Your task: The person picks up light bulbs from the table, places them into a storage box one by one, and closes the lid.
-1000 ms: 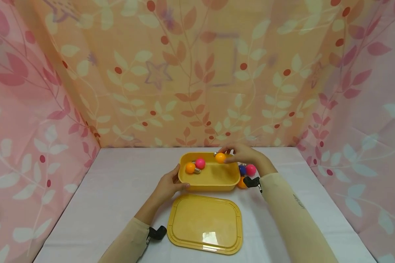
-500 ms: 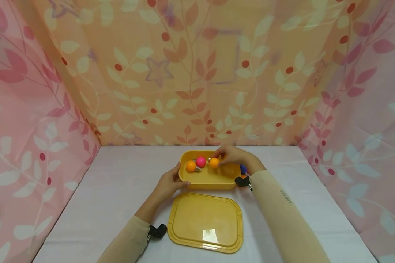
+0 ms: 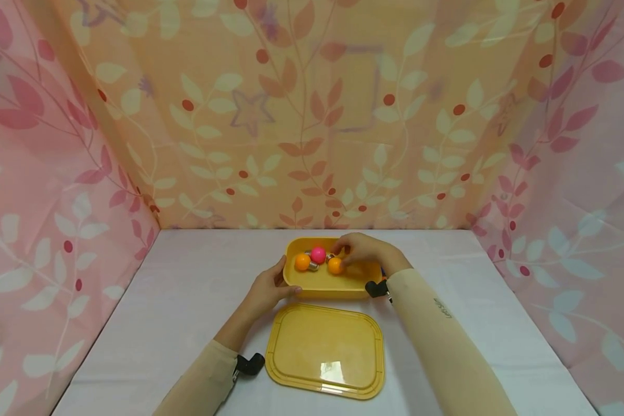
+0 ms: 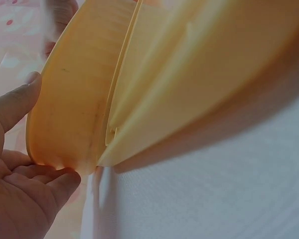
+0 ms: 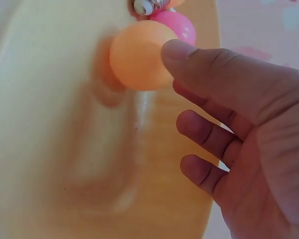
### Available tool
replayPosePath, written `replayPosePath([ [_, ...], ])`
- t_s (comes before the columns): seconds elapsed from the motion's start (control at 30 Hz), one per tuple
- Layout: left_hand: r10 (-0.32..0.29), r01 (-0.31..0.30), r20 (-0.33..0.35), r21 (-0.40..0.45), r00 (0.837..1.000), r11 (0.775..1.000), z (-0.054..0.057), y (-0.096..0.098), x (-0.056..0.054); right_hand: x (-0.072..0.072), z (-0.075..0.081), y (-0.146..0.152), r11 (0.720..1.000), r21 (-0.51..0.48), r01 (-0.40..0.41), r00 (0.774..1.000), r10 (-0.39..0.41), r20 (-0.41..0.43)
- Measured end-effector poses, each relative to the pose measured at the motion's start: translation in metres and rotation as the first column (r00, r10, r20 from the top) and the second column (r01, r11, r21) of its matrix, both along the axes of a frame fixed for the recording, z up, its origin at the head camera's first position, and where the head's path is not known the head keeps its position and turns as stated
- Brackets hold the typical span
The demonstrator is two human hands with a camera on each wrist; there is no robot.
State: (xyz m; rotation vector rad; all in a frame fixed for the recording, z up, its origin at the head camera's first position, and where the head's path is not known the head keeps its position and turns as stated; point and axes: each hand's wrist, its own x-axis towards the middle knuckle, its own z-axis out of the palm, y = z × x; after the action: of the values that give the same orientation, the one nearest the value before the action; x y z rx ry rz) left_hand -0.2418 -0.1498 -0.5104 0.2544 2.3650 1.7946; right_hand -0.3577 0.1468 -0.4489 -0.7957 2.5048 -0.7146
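My left hand (image 3: 267, 289) grips the left end of a yellow plastic box (image 3: 322, 293), thumb at the rim and the other fingers on the wall. My right hand (image 3: 369, 249) reaches into the box and holds an orange light bulb (image 3: 335, 266) low over the floor. In the right wrist view the thumb lies against the round orange bulb (image 5: 139, 57); the index fingertip is hidden. To its left in the box lie a pink bulb (image 3: 318, 255) and another orange bulb (image 3: 302, 262), both with silver screw bases.
A yellow lid (image 3: 325, 351) lies flat on the white tabletop (image 3: 187, 289) in front of the box. Past the box's right end, the right wrist and sleeve mostly hide more bulbs. Patterned cloth (image 3: 301, 115) walls the back and sides.
My right hand has carried the orange bulb left and down into the box, beside the pink one. The forearm now covers the bulbs on the right. The left hand keeps its hold.
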Motion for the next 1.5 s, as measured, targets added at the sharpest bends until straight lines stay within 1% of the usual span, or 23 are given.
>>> replayPosePath([
  [0.13, -0.007, 0.007, 0.012, 0.019, 1.000, 1.000, 0.001, 0.000, 0.000, 0.001, 0.004, 0.001, 1.000, -0.008, -0.010, 1.000, 0.010, -0.026],
  [0.27, 0.000, 0.000, 0.022, 0.018, 1.000, 1.000, 0.001, 0.000, -0.001, 0.003, 0.011, 0.004, 0.999, -0.038, -0.021, 0.997, 0.018, -0.074],
  [0.4, 0.003, -0.004, 0.025, 0.007, 1.000, 1.000, -0.001, 0.001, 0.000, 0.011, 0.019, 0.011, 0.994, -0.113, 0.003, 0.993, -0.015, -0.114],
  [0.5, 0.003, -0.003, 0.023, -0.003, 1.000, 1.000, -0.002, 0.001, 0.001, 0.020, 0.024, 0.018, 0.984, -0.173, 0.045, 0.989, -0.069, -0.135],
  [0.63, 0.007, -0.007, 0.017, -0.013, 1.000, 1.000, -0.003, 0.000, 0.001, 0.035, 0.027, 0.027, 0.971, -0.221, 0.086, 0.973, -0.129, -0.190],
  [0.8, 0.012, -0.011, 0.012, -0.012, 1.000, 1.000, -0.002, -0.001, 0.001, 0.052, 0.030, 0.038, 0.960, -0.260, 0.103, 0.939, -0.181, -0.293],
  [0.9, 0.012, -0.012, 0.013, -0.007, 1.000, 1.000, -0.001, -0.002, 0.001, 0.062, 0.029, 0.046, 0.950, -0.291, 0.113, 0.922, -0.209, -0.325],
  [1.07, 0.006, -0.006, 0.008, -0.008, 1.000, 1.000, -0.002, -0.001, -0.001, 0.078, 0.019, 0.059, 0.930, -0.333, 0.157, 0.914, -0.265, -0.308],
  [1.2, 0.004, -0.004, 0.005, -0.008, 1.000, 1.000, -0.002, 0.000, -0.001, 0.091, 0.010, 0.066, 0.918, -0.356, 0.173, 0.904, -0.291, -0.313],
  [1.33, 0.006, -0.006, 0.002, -0.012, 1.000, 1.000, -0.002, 0.000, 0.000, 0.100, 0.007, 0.073, 0.904, -0.376, 0.203, 0.892, -0.329, -0.311],
  [1.43, 0.013, -0.013, 0.003, -0.022, 1.000, 1.000, -0.001, 0.000, 0.001, 0.105, 0.007, 0.079, 0.892, -0.388, 0.232, 0.883, -0.361, -0.301],
  [1.5, 0.014, -0.014, 0.003, -0.020, 1.000, 1.000, -0.001, 0.000, 0.001, 0.106, 0.008, 0.083, 0.887, -0.394, 0.241, 0.874, -0.374, -0.309],
])
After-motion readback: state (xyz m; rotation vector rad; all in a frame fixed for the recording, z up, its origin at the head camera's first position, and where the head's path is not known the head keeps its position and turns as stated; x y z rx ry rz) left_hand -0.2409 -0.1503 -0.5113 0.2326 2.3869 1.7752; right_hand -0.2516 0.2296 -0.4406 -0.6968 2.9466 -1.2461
